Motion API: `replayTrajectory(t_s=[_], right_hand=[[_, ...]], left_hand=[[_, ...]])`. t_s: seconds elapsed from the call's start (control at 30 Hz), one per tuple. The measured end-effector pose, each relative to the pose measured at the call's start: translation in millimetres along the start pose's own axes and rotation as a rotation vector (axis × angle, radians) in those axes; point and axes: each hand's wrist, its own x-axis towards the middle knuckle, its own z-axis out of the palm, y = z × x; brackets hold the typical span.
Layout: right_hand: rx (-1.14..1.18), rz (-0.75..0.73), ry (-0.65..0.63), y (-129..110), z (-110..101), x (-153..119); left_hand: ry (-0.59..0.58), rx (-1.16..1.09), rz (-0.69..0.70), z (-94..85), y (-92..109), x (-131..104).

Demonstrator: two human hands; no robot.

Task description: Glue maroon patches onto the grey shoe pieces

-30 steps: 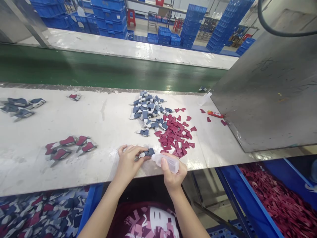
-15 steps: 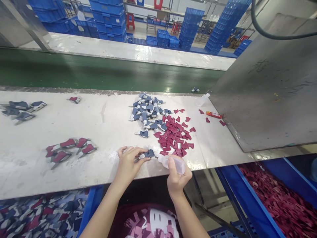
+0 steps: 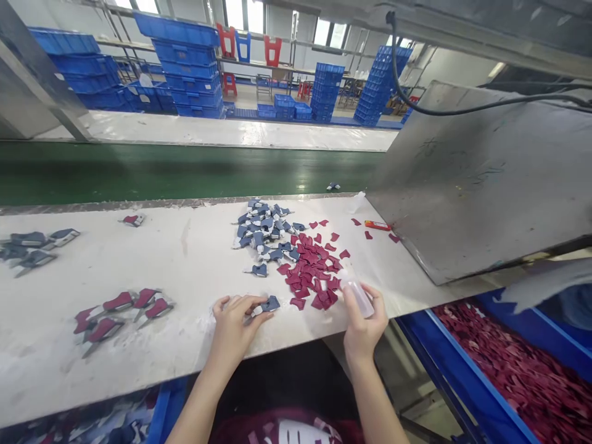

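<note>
The left hand [image 3: 235, 322] has thumb and fingers pinched on a small navy piece [image 3: 270, 304], angular and notched, with a pale grey end, low over the surface [image 3: 194, 333]; the right hand [image 3: 365, 325] has its fingers closed around a translucent, smooth-sided bottle [image 3: 359, 298] at 3 o'clock from that piece, its nozzle tilted toward 11 o'clock beside the heap of flat maroon pieces [image 3: 311, 266]. That heap lies at 1 to 2 o'clock from the held piece, matte and curved-edged; a jumbled pile of navy-and-grey parts [image 3: 263, 227] sits at 12 o'clock, touching it; a cluster of maroon-topped parts [image 3: 118, 311] lies at 9 o'clock.

Farther out, an orange-red stick-like item [image 3: 377, 226] lies at 2 o'clock, its print too small to read; the scuffed metal panel [image 3: 490, 185] beyond bears illegible handwritten strokes; a smooth green belt [image 3: 194, 172] crosses at 12 o'clock; a blue bin [image 3: 481, 376] of maroon pieces stands at 4 o'clock.
</note>
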Motion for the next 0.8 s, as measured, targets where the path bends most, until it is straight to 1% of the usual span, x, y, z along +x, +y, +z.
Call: replayTrajectory(t_s=[0.1, 0.17, 0.23, 0.3, 0.33, 0.37, 0.4, 0.5, 0.53, 0.57, 0.6, 0.67, 0.7, 0.73, 0.8], right_hand=[[-0.099, -0.029, 0.042, 7, -12, 34], [-0.155, -0.015, 0.043, 14, -17, 51], [-0.188, 0.022, 0.017, 20, -20, 61], [-0.189, 0.048, -0.031, 22, -21, 62], [-0.193, 0.033, -0.042, 21, -21, 59], [-0.210, -0.009, -0.032, 19, -21, 55], [-0.245, -0.078, 0.014, 15, -19, 48], [-0.431, -0.411, 0.238, -1, -11, 23], [-0.496, -0.506, 0.247, -6, -7, 13], [-0.555, -0.564, 0.187, -11, -2, 4], [-0.613, -0.573, 0.085, -14, 4, -5], [-0.703, -0.509, -0.125, -16, 17, -17], [-0.728, -0.461, -0.199, -15, 23, -21], [-0.737, -0.423, -0.249, -13, 28, -24], [-0.717, -0.370, -0.296, -9, 35, -24]], left_hand=[[0.012, -0.004, 0.000, -0.3, 1, 0], [0.028, -0.006, 0.014, 0.2, 1, 0], [0.050, -0.014, 0.031, 0.9, -1, 0], [0.067, -0.031, 0.038, 1.5, -4, 0], [0.073, -0.045, 0.034, 1.7, -5, 0], [0.075, -0.061, 0.026, 1.8, -6, 0], [0.073, -0.082, 0.015, 1.7, -7, 0], [0.072, -0.149, -0.022, 0.9, -8, 0], [0.078, -0.170, -0.030, 0.5, -9, 0], [0.088, -0.188, -0.037, -0.1, -8, 0], [0.101, -0.205, -0.043, -0.7, -8, 0], [0.124, -0.235, -0.057, -2.3, -8, -1], [0.136, -0.247, -0.065, -3.1, -8, -1], [0.150, -0.257, -0.074, -3.9, -7, -2], [0.188, -0.285, -0.109, -5.0, -6, -4]])
